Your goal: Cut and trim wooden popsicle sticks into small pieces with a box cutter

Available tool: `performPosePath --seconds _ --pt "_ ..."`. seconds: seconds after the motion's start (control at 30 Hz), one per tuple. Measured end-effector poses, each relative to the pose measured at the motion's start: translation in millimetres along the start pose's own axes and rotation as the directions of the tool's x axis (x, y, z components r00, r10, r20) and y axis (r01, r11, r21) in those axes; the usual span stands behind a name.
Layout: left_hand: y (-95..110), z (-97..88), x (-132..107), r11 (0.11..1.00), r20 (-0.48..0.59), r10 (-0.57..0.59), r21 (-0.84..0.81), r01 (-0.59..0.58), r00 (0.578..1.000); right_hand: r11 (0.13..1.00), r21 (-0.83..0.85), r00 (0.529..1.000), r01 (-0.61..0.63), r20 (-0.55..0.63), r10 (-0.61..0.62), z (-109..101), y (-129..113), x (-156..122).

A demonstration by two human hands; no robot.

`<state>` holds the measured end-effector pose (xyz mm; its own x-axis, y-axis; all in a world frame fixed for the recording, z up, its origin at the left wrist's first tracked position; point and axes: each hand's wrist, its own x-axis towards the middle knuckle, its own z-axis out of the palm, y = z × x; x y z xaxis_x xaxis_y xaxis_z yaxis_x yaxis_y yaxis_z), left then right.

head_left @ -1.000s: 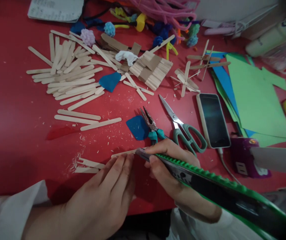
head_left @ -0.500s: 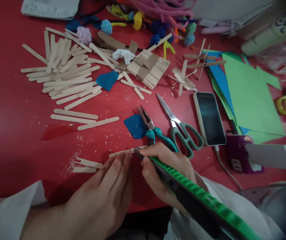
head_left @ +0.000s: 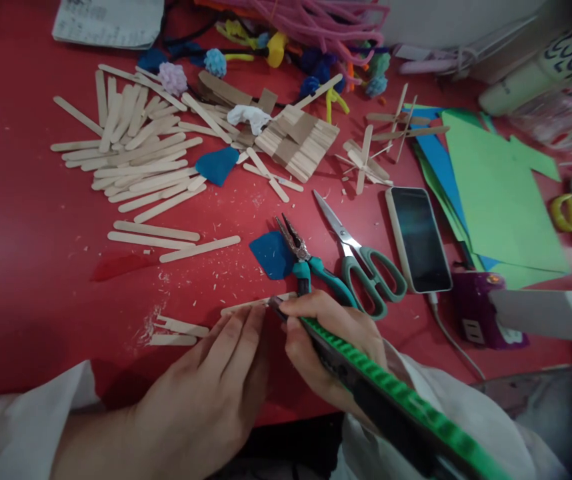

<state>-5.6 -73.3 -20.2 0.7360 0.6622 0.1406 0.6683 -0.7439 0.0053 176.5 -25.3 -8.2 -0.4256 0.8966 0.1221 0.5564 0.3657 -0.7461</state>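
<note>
My right hand (head_left: 333, 347) is closed around a utility knife (head_left: 371, 373) with a green ribbed grip. Its tip meets a wooden craft stick (head_left: 243, 307) lying on the red table; the blade itself is too small to make out. My left hand (head_left: 211, 387) presses its fingertips, held close together, on that stick just left of the knife; the thumb is hidden. Beside the left fingers lie short cut stick pieces (head_left: 183, 327), one with a notched end. Pliers (head_left: 303, 257) with teal handles lie just beyond the right hand, partly over a blue scrap (head_left: 270, 255).
Grey-handled scissors (head_left: 359, 253) and a phone (head_left: 419, 237) on a cable lie to the right, near a purple adapter (head_left: 481, 310). Loose craft sticks (head_left: 136, 153) pile up at the left. Green paper (head_left: 501, 187), small stick structures (head_left: 365, 160) and pink pipe cleaners (head_left: 316, 20) lie farther back.
The view has shifted slightly, so the table's things appear a little lower and, at the left, farther right. Both hands keep nearly the same pose on the stick and knife.
</note>
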Motion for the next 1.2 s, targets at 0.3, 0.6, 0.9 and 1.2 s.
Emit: performPosePath --seconds 0.3,0.6,0.9,1.2 --pt "4 7.9 0 0.998 -0.059 -0.037 0.039 0.039 0.998 0.999 -0.001 0.996 0.038 -0.076 -0.038 2 8 -2" --pt "2 6.8 0 0.999 -0.026 -0.010 0.039 0.011 1.000 0.999 0.001 0.999 0.042 -0.003 -0.042 -2 4 1" --pt "-2 -3.8 3 0.996 0.026 0.051 0.074 -0.053 0.998 0.992 -0.059 0.993 0.112 -0.030 -0.114 1 4 -3" --pt "-3 -3.8 5 0.999 -0.026 0.012 0.051 -0.011 1.000 0.977 -0.116 0.981 0.178 -0.058 -0.185 4 5 -4"
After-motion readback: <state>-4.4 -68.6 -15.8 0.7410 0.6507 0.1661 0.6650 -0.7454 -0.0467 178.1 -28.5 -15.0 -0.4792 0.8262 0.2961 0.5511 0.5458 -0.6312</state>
